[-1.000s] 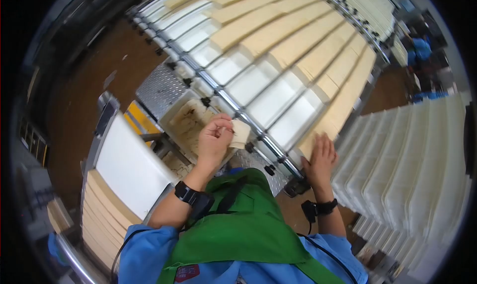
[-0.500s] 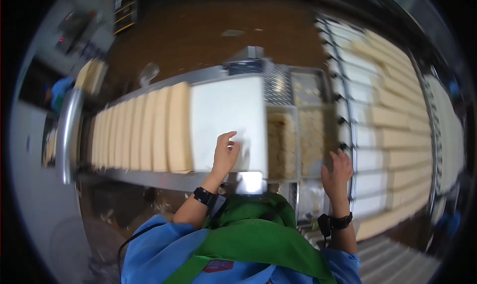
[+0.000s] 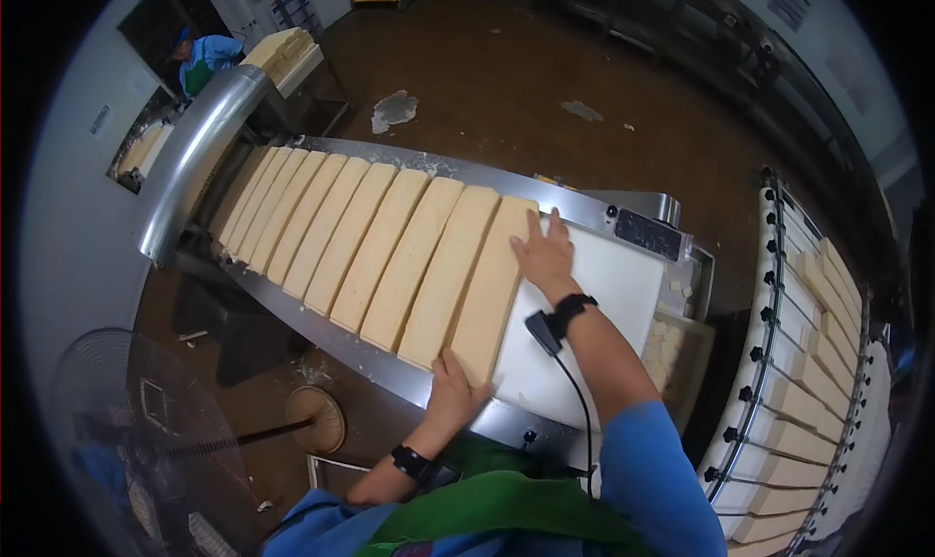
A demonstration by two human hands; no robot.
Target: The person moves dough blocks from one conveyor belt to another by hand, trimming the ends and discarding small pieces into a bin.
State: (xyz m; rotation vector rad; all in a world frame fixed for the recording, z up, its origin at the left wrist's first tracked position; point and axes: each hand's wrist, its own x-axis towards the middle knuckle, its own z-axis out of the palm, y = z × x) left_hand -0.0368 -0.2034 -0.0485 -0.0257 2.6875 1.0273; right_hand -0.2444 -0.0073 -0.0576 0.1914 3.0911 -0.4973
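Observation:
Long pale-beige slabs, like bread or dough by their look, lie side by side across a conveyor with a white belt [image 3: 604, 275]. At the right end of the row is the last slab [image 3: 493, 289], with both my hands on it. My left hand [image 3: 456, 397] grips its near end, fingers on the top and thumb by the right edge. My right hand [image 3: 545, 255] holds its far end, fingers spread over the end and right edge. The adjoining slab [image 3: 450, 275] touches or nearly touches it on the left. The fingers' undersides are hidden.
A curved metal hood [image 3: 209, 153] spans the conveyor's far left end. A tray of scraps [image 3: 667, 348] sits beyond the belt's right end. To the right, a divided conveyor [image 3: 779, 421] carries more slabs. A floor fan [image 3: 146, 411] stands at lower left; a co-worker [image 3: 205, 58] is at upper left.
My view has turned left toward the slab row. Both hands, earlier raised and holding nothing over the belt and scrap trays, now grip the last slab's ends.

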